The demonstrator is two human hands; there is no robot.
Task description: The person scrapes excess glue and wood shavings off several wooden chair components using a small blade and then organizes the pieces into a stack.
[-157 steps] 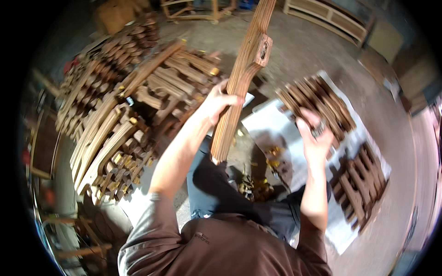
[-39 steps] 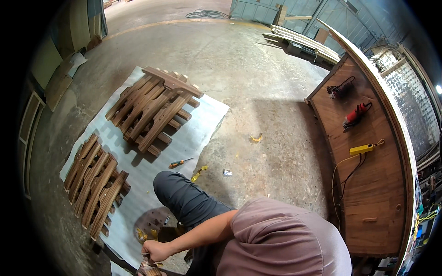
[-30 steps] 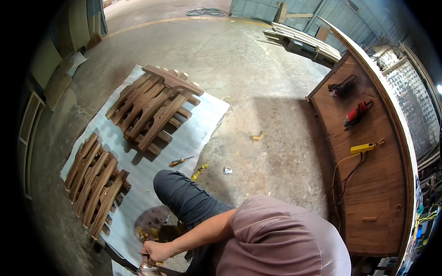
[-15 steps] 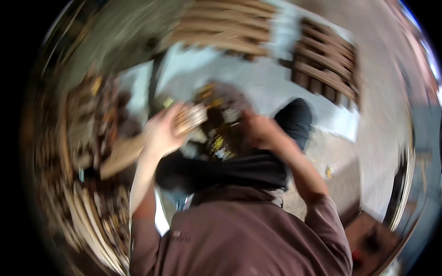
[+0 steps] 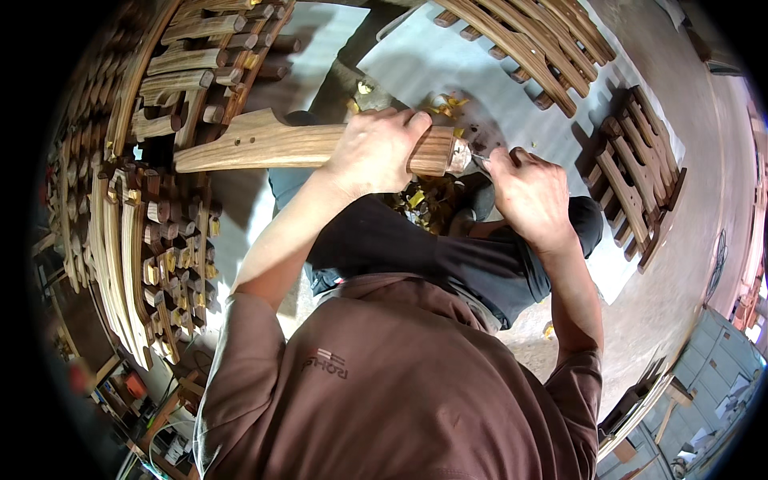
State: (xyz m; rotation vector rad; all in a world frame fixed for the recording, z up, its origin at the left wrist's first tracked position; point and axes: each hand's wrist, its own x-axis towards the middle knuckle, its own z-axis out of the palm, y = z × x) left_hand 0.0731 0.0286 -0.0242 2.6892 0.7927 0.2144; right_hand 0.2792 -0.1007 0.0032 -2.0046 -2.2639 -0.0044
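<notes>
My left hand [image 5: 376, 148] grips a long curved wooden piece [image 5: 264, 144] near its right end, holding it level across my lap. That end [image 5: 456, 154] has a rounded tip with something shiny on it. My right hand [image 5: 532, 192] sits just right of the tip with its fingers curled around a small tool [image 5: 482, 162] that is mostly hidden, touching the tip. Yellow shavings [image 5: 420, 200] lie on my dark trousers and on the white sheet [image 5: 448, 64] below the piece.
Stacks of similar curved wooden parts [image 5: 152, 200] fill the left side. More slatted parts [image 5: 536, 40] lie at the top on the white sheet, and another group [image 5: 640, 168] at the right. Concrete floor [image 5: 704, 240] runs to the right.
The view swung from the floor and workbench at my side back to my lap. My left hand now holds the wooden piece level and my right hand is at its tip.
</notes>
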